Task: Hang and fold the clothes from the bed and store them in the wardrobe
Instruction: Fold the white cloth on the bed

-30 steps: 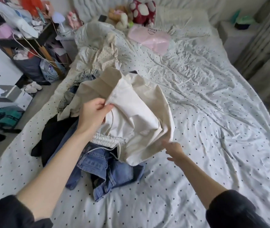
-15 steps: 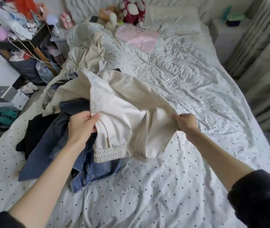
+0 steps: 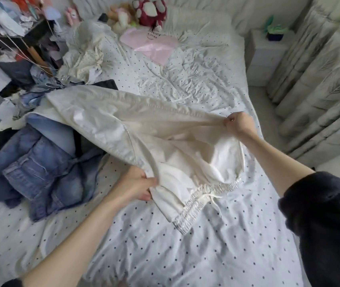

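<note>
- Cream trousers point(image 3: 144, 129): now spread wide and lifted between both hands; a second ago bunched over the pile.
- Left hand point(image 3: 138, 184): fingers curled, pinching the near edge above the elastic waistband point(image 3: 202, 198).
- Right hand point(image 3: 237, 123): fist closed on the far edge, drawn well apart from the left.
- Jeans point(image 3: 42, 175): heaped just left of the left hand, on the bed point(image 3: 216, 245).
- Judgement: garment opened out, ready for folding; wardrobe stage not begun.

Your cream trousers point(image 3: 144, 129) with elastic waistband hang stretched above the bed point(image 3: 185, 245); blue jeans point(image 3: 40, 175) lie crumpled on it, left of them.
</note>
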A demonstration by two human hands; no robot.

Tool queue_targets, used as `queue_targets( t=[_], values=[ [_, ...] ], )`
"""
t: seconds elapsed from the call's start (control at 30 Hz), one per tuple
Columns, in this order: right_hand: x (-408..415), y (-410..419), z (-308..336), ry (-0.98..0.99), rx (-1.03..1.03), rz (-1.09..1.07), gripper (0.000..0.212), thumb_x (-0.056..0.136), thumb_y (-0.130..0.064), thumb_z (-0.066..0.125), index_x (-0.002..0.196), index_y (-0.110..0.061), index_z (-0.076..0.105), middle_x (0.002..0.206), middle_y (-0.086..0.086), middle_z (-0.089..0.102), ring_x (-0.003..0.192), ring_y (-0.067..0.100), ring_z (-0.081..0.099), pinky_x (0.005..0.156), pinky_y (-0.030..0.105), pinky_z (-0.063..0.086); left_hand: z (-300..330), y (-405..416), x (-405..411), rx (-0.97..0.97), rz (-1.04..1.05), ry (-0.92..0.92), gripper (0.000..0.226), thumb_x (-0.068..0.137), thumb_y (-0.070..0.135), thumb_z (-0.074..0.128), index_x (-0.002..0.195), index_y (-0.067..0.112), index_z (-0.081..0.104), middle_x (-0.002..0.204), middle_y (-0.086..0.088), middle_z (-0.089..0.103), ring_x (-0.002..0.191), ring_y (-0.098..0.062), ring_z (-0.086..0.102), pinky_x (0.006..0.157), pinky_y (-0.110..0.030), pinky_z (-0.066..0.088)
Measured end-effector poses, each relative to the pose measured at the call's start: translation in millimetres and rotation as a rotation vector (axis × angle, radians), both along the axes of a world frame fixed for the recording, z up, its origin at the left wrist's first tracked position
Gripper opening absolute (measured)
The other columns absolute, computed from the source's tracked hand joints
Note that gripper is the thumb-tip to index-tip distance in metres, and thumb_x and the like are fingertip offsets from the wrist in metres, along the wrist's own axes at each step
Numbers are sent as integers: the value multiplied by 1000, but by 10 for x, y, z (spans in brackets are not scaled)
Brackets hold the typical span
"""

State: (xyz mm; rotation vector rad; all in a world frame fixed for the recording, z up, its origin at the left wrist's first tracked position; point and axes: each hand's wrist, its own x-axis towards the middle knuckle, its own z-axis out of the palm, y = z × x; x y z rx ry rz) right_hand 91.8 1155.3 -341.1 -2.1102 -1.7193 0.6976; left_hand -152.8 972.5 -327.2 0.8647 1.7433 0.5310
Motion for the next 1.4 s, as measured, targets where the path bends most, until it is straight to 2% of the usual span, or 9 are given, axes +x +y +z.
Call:
queue_targets(
  t=[0.2, 0.37, 0.5, 0.57, 0.83, 1.0, 1.2, 1.27, 1.4],
  values=[
    [746, 66, -67, -1, -6, -198, 22, 88, -22, 55, 103, -17, 70, 111, 15, 63, 101, 33, 59, 74, 29, 42, -120, 102, 851, -145, -326, 9, 28, 92, 13, 58, 67, 8, 46, 71, -14, 64, 58, -15, 66, 55, -22, 53],
    [1235, -16, -199, 130, -19, -185, 26, 88, -12, 53, 106, -13, 71, 107, 11, 66, 107, 30, 59, 82, 29, 47, -328, 302, 1310, -232, -592, 142, 20, 93, 18, 50, 87, 4, 64, 97, -11, 72, 73, -17, 65, 72, -26, 55],
    [1395, -279, -529, 181, -212, -140, 34, 91, -14, 56, 124, -12, 61, 125, 12, 61, 117, 29, 54, 95, 31, 43, -528, 427, 1378, -69, -718, 347, 19, 89, 19, 53, 87, 8, 69, 93, -5, 70, 75, -13, 62, 66, -22, 47],
    [1463, -479, -748, 200, -288, -172, 36, 90, -15, 57, 126, -11, 58, 125, 14, 60, 117, 30, 53, 97, 32, 41, -651, 489, 1384, 28, -775, 431, 19, 91, 20, 53, 102, 14, 67, 106, -2, 67, 94, -13, 61, 80, -24, 47],
    [1432, -1389, -1638, 433, -679, -433, 23, 90, -20, 56, 102, -1, 58, 94, 13, 56, 81, 23, 53, 70, 32, 47, -1290, 552, 1255, 85, -1238, 751, 62, 88, 15, 53, 145, 25, 29, 153, -2, 24, 138, -21, 25, 107, -36, 31],
    [1193, -1628, -2015, 531, -866, -498, 42, 87, -35, 61, 112, -2, 53, 111, 14, 59, 94, 27, 57, 71, 34, 46, -1726, 573, 996, 62, -1362, 973, 84, 87, 31, 60, 149, 32, 4, 157, -2, 3, 143, -21, 9, 114, -41, 17],
    [1073, -1759, -2351, 596, -749, -653, 45, 81, -28, 69, 114, -1, 58, 118, 16, 59, 106, 28, 58, 79, 30, 45, -2198, 531, 958, -43, -1495, 1114, 100, 82, 46, 62, 148, 34, -12, 156, -7, -10, 143, -30, 1, 111, -52, 12],
    [1104, -1800, -2367, 579, -664, -677, 13, 80, -18, 68, 79, -7, 61, 89, 12, 63, 77, 22, 60, 61, 27, 46, -2256, 489, 1026, -15, -1479, 1178, 96, 84, 40, 60, 149, 31, -10, 155, -11, -6, 141, -34, 7, 108, -45, 24],
    [1328, -1881, -2306, 448, -586, -645, 33, 81, -10, 60, 54, -14, 40, 57, 1, 43, 53, 16, 40, 43, 26, 28, -2229, 365, 1146, 127, -1449, 1085, 45, 94, 17, 43, 138, 25, 37, 131, -5, 50, 116, -26, 52, 85, -32, 46]
  ],
)
